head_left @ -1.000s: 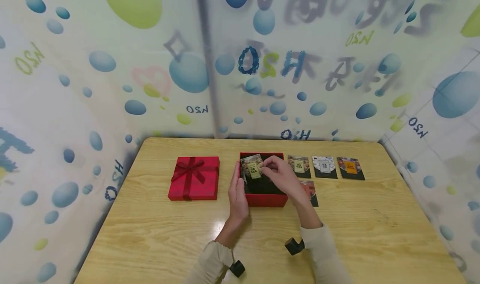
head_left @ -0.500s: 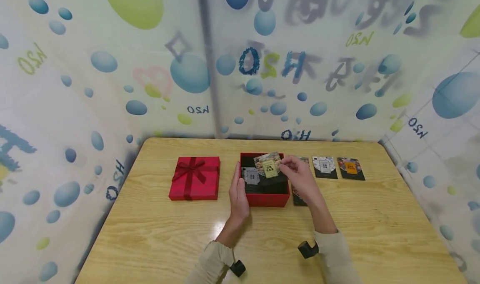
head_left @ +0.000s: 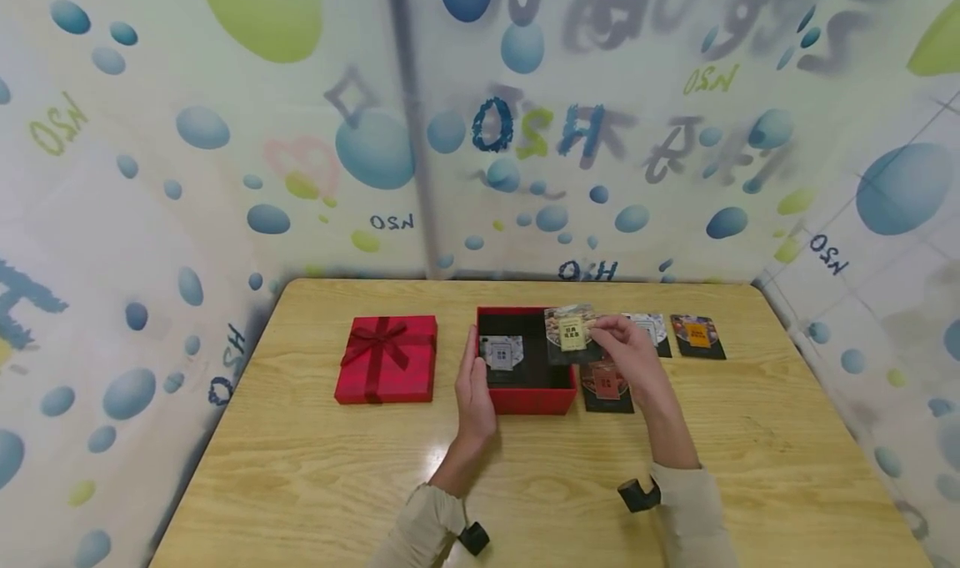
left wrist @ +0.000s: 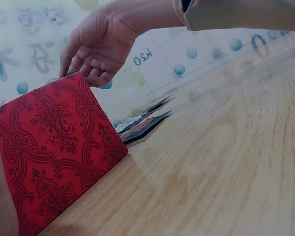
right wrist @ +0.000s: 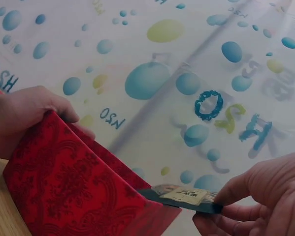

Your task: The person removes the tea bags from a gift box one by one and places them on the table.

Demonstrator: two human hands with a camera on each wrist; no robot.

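My right hand pinches a flat dark packet with a yellow label by its right edge. The packet is raised over the right wall of an open red box; the right wrist view shows this packet close to the patterned box rim. My left hand lies along the left side of the box, fingers extended against its wall. Inside, on the black bottom, is a packet with a grey-white label. Just right of the box lies a red-labelled packet.
A red lid with a dark ribbon bow lies left of the box. Toward the back right are a white-labelled packet, partly behind the right hand, and an orange-labelled packet. All stand on a wooden table before a printed wall.
My right hand has carried the yellow-labelled packet rightward and up from the box's left part, uncovering the grey-white-labelled packet. My left hand has stayed at the box side.
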